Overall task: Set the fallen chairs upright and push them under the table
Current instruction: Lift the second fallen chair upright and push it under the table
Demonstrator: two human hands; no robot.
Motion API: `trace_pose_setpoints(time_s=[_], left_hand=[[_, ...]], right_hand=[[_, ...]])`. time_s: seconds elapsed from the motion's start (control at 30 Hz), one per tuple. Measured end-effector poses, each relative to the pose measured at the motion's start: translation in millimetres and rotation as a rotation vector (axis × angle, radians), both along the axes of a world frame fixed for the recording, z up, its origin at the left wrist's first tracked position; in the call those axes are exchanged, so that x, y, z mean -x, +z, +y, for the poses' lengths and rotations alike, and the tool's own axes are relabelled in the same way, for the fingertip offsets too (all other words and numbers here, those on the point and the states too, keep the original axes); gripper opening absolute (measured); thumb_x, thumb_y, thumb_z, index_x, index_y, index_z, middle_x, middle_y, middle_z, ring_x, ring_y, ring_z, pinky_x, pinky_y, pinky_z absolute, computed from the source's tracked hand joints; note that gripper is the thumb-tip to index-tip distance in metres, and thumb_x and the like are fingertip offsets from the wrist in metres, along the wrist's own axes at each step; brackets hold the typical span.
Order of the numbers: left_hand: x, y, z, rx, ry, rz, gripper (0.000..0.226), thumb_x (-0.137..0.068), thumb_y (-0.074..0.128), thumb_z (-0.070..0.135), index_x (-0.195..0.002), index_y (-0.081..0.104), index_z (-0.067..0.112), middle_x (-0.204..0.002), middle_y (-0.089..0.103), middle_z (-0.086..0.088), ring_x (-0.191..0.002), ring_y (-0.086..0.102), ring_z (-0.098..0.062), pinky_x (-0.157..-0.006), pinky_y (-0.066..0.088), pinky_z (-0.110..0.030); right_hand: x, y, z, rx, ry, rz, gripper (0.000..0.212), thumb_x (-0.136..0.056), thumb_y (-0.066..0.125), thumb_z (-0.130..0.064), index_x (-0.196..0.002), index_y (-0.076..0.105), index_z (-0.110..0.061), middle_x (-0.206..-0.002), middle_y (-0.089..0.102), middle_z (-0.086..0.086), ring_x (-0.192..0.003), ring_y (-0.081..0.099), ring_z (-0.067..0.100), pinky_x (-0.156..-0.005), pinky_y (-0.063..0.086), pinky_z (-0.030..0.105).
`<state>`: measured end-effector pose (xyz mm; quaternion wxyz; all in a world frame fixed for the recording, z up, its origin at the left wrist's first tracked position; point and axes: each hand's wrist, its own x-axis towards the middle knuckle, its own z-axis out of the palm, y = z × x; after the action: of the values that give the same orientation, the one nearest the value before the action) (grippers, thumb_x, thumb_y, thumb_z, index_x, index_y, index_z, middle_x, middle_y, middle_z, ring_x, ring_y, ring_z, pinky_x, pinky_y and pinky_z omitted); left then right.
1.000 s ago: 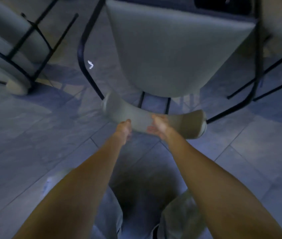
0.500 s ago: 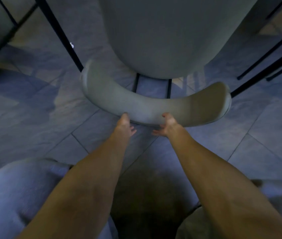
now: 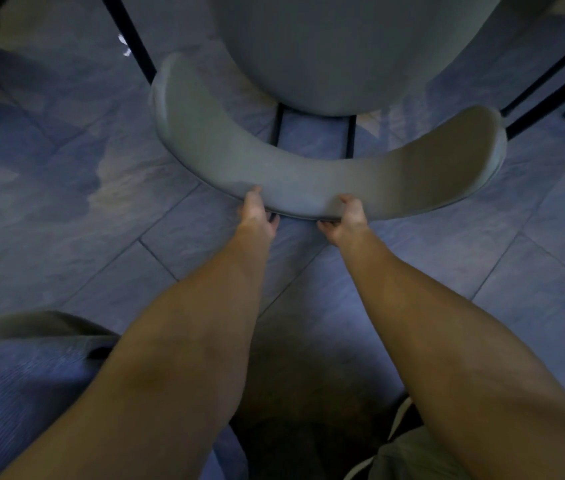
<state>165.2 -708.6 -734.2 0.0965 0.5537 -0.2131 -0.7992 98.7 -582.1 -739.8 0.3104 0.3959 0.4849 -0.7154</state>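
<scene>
A grey chair with black metal legs fills the upper middle. Its curved backrest [image 3: 326, 171] arcs toward me, and its padded seat [image 3: 336, 53] lies beyond it. My left hand [image 3: 257, 216] grips the backrest's near edge, thumb on top and fingers underneath. My right hand [image 3: 347, 220] holds the same edge a little to the right, in the same grip. Two short black struts [image 3: 314, 133] join backrest and seat. Whether the chair's feet are all on the floor is hidden.
Blue-grey floor tiles [image 3: 66, 188] surround the chair. A black chair leg [image 3: 132, 39] slants at the upper left. More black legs [image 3: 551, 88] cross the upper right. My legs and clothing fill the bottom corners.
The chair's backrest has come closer and larger in view as the chair tilted up. Both hands have kept hold of its near edge. The other chair at far left has left the view.
</scene>
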Motion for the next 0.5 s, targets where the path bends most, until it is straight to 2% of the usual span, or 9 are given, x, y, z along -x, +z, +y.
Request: trace_pose_setpoints(time_s=[0.1, 0.2, 0.37, 0.5], left_hand=[[1.5, -8.5, 0.0, 0.000, -0.032, 0.005, 0.051, -0.096, 0.060, 0.030, -0.143, 0.047, 0.014, -0.139, 0.056, -0.008, -0.127, 0.054, -0.024, -0.107, 0.044, -0.038], [4.3, -19.0, -3.5, 0.008, -0.069, 0.007, 0.054, -0.097, 0.062, 0.034, -0.144, 0.046, 0.014, -0.142, 0.054, -0.008, -0.131, 0.052, -0.024, -0.110, 0.041, -0.038], [2.7, -26.2, -5.8, 0.034, -0.153, -0.017, 0.066, -0.093, 0.065, 0.044, -0.145, 0.044, 0.010, -0.144, 0.053, -0.011, -0.131, 0.053, -0.027, -0.106, 0.044, -0.038], [-9.8, -17.3, -1.7, 0.066, -0.188, 0.027, 0.060, -0.094, 0.066, 0.036, -0.142, 0.046, 0.007, -0.140, 0.058, -0.014, -0.125, 0.059, -0.030, -0.099, 0.051, -0.042]], right_hand=[[1.0, -2.1, -0.4, 0.012, -0.013, 0.008, 0.053, -0.095, 0.059, -0.025, -0.145, 0.047, -0.010, -0.141, 0.055, 0.014, -0.126, 0.056, 0.033, -0.099, 0.048, 0.044], [1.5, -8.0, 0.9, -0.013, -0.035, 0.036, 0.059, -0.093, 0.065, -0.025, -0.147, 0.045, -0.009, -0.142, 0.055, 0.015, -0.125, 0.057, 0.034, -0.103, 0.050, 0.046], [-3.2, -12.6, 9.5, -0.065, -0.109, 0.087, 0.068, -0.090, 0.076, -0.024, -0.147, 0.044, -0.005, -0.142, 0.056, 0.015, -0.124, 0.059, 0.034, -0.102, 0.053, 0.050], [-11.4, 1.0, 16.9, -0.133, -0.146, 0.095, 0.073, -0.089, 0.078, -0.025, -0.147, 0.042, -0.002, -0.144, 0.054, 0.015, -0.125, 0.059, 0.035, -0.098, 0.055, 0.050]])
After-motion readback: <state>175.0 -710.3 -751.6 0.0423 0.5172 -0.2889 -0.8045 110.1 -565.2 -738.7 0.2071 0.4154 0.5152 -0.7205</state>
